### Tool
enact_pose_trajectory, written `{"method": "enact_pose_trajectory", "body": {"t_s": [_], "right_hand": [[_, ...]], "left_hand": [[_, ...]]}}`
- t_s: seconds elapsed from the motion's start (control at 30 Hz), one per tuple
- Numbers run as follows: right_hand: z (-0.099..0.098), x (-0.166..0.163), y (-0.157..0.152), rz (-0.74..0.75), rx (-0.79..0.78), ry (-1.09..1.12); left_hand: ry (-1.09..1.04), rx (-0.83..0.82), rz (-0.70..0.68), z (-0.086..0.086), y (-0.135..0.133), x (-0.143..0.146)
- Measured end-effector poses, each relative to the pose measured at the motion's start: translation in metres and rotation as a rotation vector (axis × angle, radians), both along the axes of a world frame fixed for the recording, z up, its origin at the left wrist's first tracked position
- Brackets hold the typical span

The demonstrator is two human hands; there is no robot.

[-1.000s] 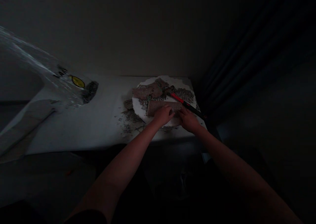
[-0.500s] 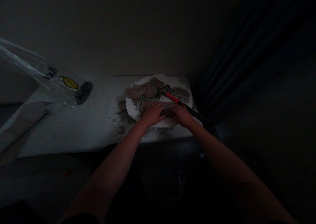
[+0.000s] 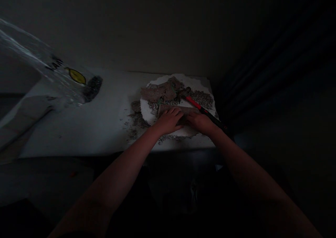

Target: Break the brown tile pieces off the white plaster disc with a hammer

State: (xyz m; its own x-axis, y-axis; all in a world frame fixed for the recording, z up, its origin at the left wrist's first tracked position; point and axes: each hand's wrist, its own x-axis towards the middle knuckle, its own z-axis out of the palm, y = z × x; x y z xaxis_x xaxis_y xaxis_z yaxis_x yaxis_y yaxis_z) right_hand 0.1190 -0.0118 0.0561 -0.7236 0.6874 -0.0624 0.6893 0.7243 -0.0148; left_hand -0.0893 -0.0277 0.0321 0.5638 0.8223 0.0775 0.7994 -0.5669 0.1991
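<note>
The scene is very dim. A flat brownish slab (image 3: 181, 109) with a dotted surface lies on a round white board (image 3: 151, 113). My left hand (image 3: 169, 120) rests on the slab's left part, fingers curled over its near edge. Just to the right, my right hand (image 3: 201, 121) grips the slab's right end. A hammer (image 3: 199, 107) with a red and black handle lies on the board just behind my right hand. More broken brown pieces (image 3: 157, 91) and grey crumbs sit at the back of the board.
The board sits at the right end of a white table (image 3: 91, 126) against a wall. A clear plastic bag (image 3: 52, 77) with a yellow mark and dark grit lies at the left. Crumbs (image 3: 135, 120) are scattered left of the board. A dark curtain hangs on the right.
Both hands have stayed on the slab with nearly the same grip. The view shifted slightly, first left and then back right and up.
</note>
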Motion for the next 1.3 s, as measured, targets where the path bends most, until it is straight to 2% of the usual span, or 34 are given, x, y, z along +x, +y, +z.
{"method": "enact_pose_trajectory", "body": {"t_s": [0.13, 0.33, 0.4, 0.47, 0.7, 0.8, 1.0, 1.17, 1.23, 1.3], "right_hand": [[0.003, -0.009, -0.005, -0.087, 0.001, -0.031], [-0.003, -0.030, -0.021, -0.371, 0.019, -0.014], [-0.005, -0.033, -0.024, -0.420, 0.021, -0.014], [-0.004, -0.032, -0.023, -0.406, 0.017, -0.023], [0.003, -0.009, -0.002, -0.076, -0.041, -0.074], [0.003, -0.007, 0.000, -0.021, -0.020, -0.095], [0.003, -0.017, -0.010, -0.204, -0.007, -0.088], [0.000, -0.033, -0.022, -0.429, -0.007, -0.056], [-0.001, -0.035, -0.022, -0.444, -0.015, -0.067], [-0.001, -0.032, -0.018, -0.389, -0.025, -0.060]], "left_hand": [[-0.012, -0.008, -0.018, -0.003, -0.003, -0.002], [0.000, -0.039, -0.006, 0.000, -0.008, -0.001], [-0.002, -0.054, 0.002, 0.000, -0.010, 0.000], [-0.010, -0.058, 0.011, 0.000, -0.010, 0.001], [-0.012, -0.073, 0.007, 0.002, -0.009, 0.002], [-0.014, -0.075, 0.009, 0.003, -0.009, 0.002], [-0.015, -0.078, 0.005, 0.005, -0.009, 0.002], [-0.014, -0.070, 0.006, 0.006, -0.009, 0.003], [-0.017, -0.073, 0.008, 0.006, -0.009, 0.003], [-0.022, -0.077, 0.007, 0.006, -0.009, 0.003]]}}
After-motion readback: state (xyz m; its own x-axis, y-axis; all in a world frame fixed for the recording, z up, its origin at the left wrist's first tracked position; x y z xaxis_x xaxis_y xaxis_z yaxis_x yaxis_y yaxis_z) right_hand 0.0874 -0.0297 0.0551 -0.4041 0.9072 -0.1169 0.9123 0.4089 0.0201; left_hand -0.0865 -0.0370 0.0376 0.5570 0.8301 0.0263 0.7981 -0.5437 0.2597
